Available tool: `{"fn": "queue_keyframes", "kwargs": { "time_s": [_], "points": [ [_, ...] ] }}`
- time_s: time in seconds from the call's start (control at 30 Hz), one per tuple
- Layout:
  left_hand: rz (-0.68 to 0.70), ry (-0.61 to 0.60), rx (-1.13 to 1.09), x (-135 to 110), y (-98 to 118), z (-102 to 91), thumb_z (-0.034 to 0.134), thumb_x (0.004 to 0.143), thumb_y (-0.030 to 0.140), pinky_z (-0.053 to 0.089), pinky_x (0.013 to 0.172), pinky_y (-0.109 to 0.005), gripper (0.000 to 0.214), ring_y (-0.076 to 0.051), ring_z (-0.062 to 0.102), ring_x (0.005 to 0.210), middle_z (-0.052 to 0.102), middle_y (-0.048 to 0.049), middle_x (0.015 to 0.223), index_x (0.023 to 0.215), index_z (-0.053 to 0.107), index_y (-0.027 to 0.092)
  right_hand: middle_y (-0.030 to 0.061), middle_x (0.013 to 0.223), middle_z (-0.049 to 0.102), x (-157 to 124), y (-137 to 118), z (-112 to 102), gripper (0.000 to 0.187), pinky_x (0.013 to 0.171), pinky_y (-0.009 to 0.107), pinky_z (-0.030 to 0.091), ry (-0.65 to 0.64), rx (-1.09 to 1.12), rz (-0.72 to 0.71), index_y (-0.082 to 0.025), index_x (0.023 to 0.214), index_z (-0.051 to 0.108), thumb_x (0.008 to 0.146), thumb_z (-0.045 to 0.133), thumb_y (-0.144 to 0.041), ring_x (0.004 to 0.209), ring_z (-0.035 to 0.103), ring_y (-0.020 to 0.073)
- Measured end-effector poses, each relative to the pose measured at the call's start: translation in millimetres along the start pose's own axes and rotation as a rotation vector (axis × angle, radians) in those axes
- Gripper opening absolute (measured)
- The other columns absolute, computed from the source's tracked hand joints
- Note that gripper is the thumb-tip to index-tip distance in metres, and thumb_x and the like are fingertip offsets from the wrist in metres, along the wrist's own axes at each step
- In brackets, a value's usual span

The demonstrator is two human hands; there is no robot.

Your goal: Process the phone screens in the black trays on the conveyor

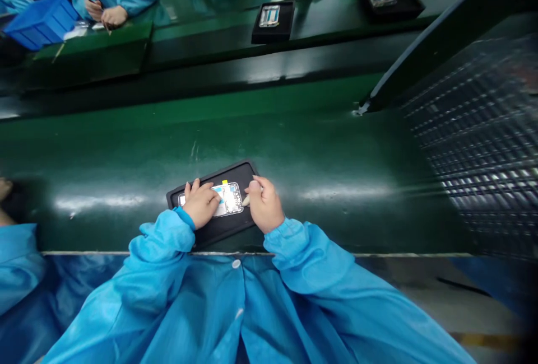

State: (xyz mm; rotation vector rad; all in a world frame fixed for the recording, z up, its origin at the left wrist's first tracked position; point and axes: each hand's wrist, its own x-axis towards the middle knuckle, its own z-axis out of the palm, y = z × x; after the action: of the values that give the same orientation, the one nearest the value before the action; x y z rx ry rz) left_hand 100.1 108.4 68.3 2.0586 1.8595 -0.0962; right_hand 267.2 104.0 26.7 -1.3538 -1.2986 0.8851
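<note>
Pinched in the right hand's [264, 205] grip is a small pale tool [246, 200], its tip at the 3 o'clock edge of the phone frame [229, 198]. Left hand [200, 204] lies flat on the frame's 9 o'clock end, fingers together. Frame sits in a black tray [235, 176] on the green surface [126, 157].

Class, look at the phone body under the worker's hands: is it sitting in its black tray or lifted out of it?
In. The phone body lies flat within the black tray, with the left hand resting on it and the right hand at its edge.
</note>
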Motion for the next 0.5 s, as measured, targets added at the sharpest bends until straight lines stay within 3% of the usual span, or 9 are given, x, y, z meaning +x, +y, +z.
{"fn": "queue_keyframes", "kwargs": {
  "time_s": [0.23,0.5],
  "points": [
    [-0.027,0.153,-0.002,-4,0,13.4,0.041,0.081,0.038,0.019,0.097,-0.061,0.027,-0.033,0.035,0.119,0.057,-0.0029,0.114,0.087,0.064,0.027,-0.0002,0.063,0.058,13,-6,13,0.036,0.047,0.025,0.047,-0.004,0.113,0.084,-0.016,0.101,0.048,0.088,0.038,-0.048,0.048,0.056,0.0156],
    [0.072,0.225,0.201,-10,1,28.3,0.033,0.085,0.033,0.021,0.098,-0.059,0.034,-0.030,0.045,0.110,0.053,-0.0068,0.118,0.108,0.057,0.027,0.0059,0.075,0.060,19,-14,36,0.038,0.065,0.033,0.051,0.009,0.015,-0.085,-0.017,0.098,0.051,0.087,0.034,-0.049,0.070,0.060,0.0211]
  ]
}}
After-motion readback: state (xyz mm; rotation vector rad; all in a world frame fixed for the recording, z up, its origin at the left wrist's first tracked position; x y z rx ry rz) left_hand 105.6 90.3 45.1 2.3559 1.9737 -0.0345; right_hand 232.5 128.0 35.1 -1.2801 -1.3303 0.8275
